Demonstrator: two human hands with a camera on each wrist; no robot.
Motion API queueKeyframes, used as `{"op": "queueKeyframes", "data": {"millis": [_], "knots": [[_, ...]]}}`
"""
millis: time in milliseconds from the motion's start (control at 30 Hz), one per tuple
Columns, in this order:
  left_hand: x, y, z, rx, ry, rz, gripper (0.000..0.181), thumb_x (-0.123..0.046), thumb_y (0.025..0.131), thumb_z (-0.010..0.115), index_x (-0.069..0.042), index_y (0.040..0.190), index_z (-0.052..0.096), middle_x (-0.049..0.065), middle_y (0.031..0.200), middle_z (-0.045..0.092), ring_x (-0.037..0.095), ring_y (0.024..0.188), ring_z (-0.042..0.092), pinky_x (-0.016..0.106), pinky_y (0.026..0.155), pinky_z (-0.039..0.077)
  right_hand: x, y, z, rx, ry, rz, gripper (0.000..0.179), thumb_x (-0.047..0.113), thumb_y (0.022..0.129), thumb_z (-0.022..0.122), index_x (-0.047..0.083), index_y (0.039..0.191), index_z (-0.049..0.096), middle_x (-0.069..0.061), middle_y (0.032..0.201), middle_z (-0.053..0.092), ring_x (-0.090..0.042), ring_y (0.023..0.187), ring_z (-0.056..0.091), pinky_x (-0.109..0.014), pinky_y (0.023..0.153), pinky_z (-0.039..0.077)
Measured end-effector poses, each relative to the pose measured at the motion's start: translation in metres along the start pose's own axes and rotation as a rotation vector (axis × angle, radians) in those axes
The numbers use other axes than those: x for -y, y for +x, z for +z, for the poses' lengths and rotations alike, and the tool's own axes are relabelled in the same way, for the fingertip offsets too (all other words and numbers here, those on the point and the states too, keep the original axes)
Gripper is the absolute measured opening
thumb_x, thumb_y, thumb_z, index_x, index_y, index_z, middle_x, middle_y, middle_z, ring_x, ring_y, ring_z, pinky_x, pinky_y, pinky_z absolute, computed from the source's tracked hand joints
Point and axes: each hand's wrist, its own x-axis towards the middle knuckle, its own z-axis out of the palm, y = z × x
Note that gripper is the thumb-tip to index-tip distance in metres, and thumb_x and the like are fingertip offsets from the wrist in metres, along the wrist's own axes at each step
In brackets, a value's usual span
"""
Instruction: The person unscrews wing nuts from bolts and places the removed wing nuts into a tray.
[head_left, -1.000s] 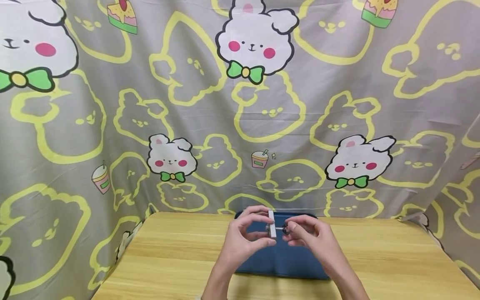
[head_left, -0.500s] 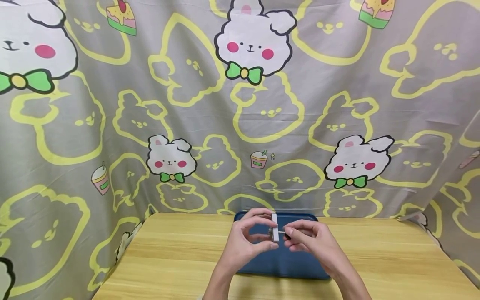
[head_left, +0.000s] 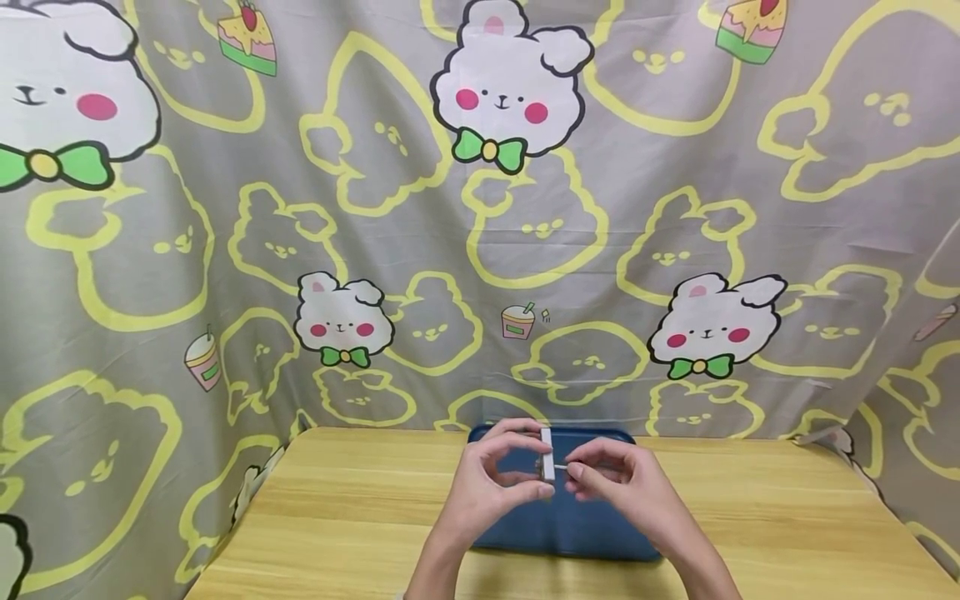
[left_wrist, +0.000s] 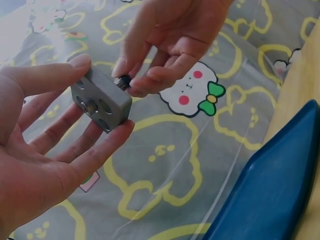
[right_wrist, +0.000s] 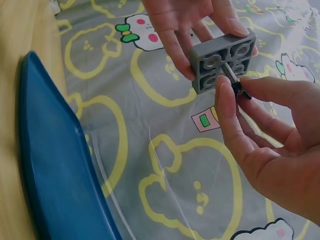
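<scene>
My left hand (head_left: pixel 491 471) holds a small grey block (right_wrist: pixel 222 62) by its edges, thumb on one side and fingertips on the other. Round recesses mark both faces of the block. A threaded metal bolt (right_wrist: pixel 230 73) passes through its middle, and the bolt's other end shows on the far face in the left wrist view. On the threaded side, my right hand (head_left: pixel 618 475) pinches a black wing nut (right_wrist: pixel 239 90) between thumb and fingertips, at the bolt's outer end. In the head view the fingers hide the wing nut.
Below both hands lies a dark blue tray (head_left: pixel 577 533) on the wooden table (head_left: pixel 360 508). A grey curtain (head_left: pixel 420 233) with rabbit prints hangs behind and along the sides.
The block has shifted slightly right, then a little back left. My right fingers have closed over the black wing nut, which showed between them a second ago.
</scene>
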Motion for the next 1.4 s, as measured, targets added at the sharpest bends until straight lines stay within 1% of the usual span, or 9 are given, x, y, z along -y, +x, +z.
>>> {"op": "queueKeyframes", "data": {"millis": [267, 600, 733, 800, 900, 967, 1100, 1233, 1400], "knots": [[0.001, 0.000, -0.004, -0.007, -0.043, -0.024, 0.038, 0.004, 0.084, 0.082, 0.005, 0.120, 0.070, 0.020, 0.140, 0.052, 0.034, 0.128, 0.055, 0.048, 0.088, 0.061, -0.003, 0.000, 0.004, -0.072, -0.278, -0.360, 0.010, 0.009, 0.094, 0.075, 0.006, 0.104, 0.073, -0.003, 0.098, 0.073, -0.017, 0.084, 0.074, -0.033, 0.073, 0.064], [0.004, -0.002, -0.008, -0.047, -0.091, -0.043, 0.039, 0.005, 0.085, 0.080, 0.008, 0.122, 0.068, 0.022, 0.141, 0.052, 0.035, 0.130, 0.056, 0.048, 0.090, 0.061, -0.014, 0.009, 0.013, -0.189, -0.471, -0.758, 0.043, -0.017, 0.074, 0.082, 0.017, 0.100, 0.075, -0.002, 0.102, 0.070, -0.017, 0.086, 0.071, -0.023, 0.071, 0.062], [0.004, -0.002, -0.010, -0.072, -0.098, -0.051, 0.040, 0.004, 0.084, 0.081, 0.008, 0.122, 0.067, 0.020, 0.143, 0.052, 0.032, 0.131, 0.056, 0.047, 0.098, 0.057, -0.014, 0.013, 0.017, -0.239, -0.558, -0.879, 0.045, -0.017, 0.071, 0.083, 0.016, 0.099, 0.075, -0.001, 0.103, 0.070, -0.016, 0.088, 0.070, -0.017, 0.081, 0.058], [0.004, -0.002, -0.010, -0.084, -0.094, -0.057, 0.041, 0.003, 0.084, 0.082, 0.007, 0.122, 0.067, 0.018, 0.144, 0.052, 0.031, 0.131, 0.056, 0.049, 0.102, 0.054, -0.014, 0.014, 0.018, -0.256, -0.590, -0.921, 0.036, -0.012, 0.076, 0.082, 0.015, 0.099, 0.075, -0.002, 0.104, 0.069, -0.017, 0.089, 0.069, -0.015, 0.086, 0.056], [0.004, -0.001, -0.010, -0.091, -0.102, -0.061, 0.041, 0.002, 0.084, 0.082, 0.007, 0.122, 0.067, 0.018, 0.145, 0.052, 0.031, 0.132, 0.056, 0.051, 0.105, 0.050, -0.014, 0.014, 0.020, -0.271, -0.611, -0.951, 0.011, 0.005, 0.092, 0.076, 0.012, 0.100, 0.075, -0.005, 0.105, 0.069, -0.019, 0.090, 0.069, -0.015, 0.089, 0.055], [0.003, -0.001, -0.009, -0.092, -0.107, -0.062, 0.042, 0.002, 0.084, 0.082, 0.007, 0.122, 0.067, 0.017, 0.145, 0.052, 0.031, 0.132, 0.055, 0.049, 0.106, 0.050, -0.014, 0.014, 0.020, -0.276, -0.615, -0.959, 0.008, 0.015, 0.099, 0.068, 0.012, 0.100, 0.075, -0.006, 0.106, 0.069, -0.021, 0.090, 0.070, -0.015, 0.089, 0.055], [0.004, 0.000, -0.009, -0.092, -0.112, -0.061, 0.042, 0.003, 0.084, 0.082, 0.008, 0.123, 0.066, 0.017, 0.145, 0.052, 0.031, 0.132, 0.056, 0.046, 0.105, 0.051, -0.014, 0.013, 0.019, -0.273, -0.594, -0.940, 0.008, 0.012, 0.096, 0.073, 0.013, 0.104, 0.076, -0.006, 0.107, 0.070, -0.021, 0.093, 0.070, -0.016, 0.091, 0.055], [0.004, 0.000, -0.009, -0.091, -0.110, -0.053, 0.042, 0.004, 0.083, 0.082, 0.008, 0.122, 0.067, 0.019, 0.144, 0.052, 0.032, 0.131, 0.056, 0.042, 0.096, 0.058, -0.010, 0.008, 0.016, -0.257, -0.505, -0.841, 0.037, -0.004, 0.082, 0.083, 0.013, 0.113, 0.074, -0.008, 0.115, 0.070, -0.021, 0.104, 0.069, -0.019, 0.097, 0.054], [0.002, -0.001, -0.008, -0.076, -0.106, -0.033, 0.042, 0.006, 0.083, 0.082, 0.007, 0.122, 0.067, 0.020, 0.144, 0.050, 0.037, 0.132, 0.054, 0.045, 0.088, 0.062, -0.005, 0.003, 0.013, -0.239, -0.298, -0.633, 0.037, -0.013, 0.089, 0.072, 0.006, 0.121, 0.070, -0.012, 0.117, 0.069, -0.020, 0.107, 0.070, -0.027, 0.092, 0.058]]}}
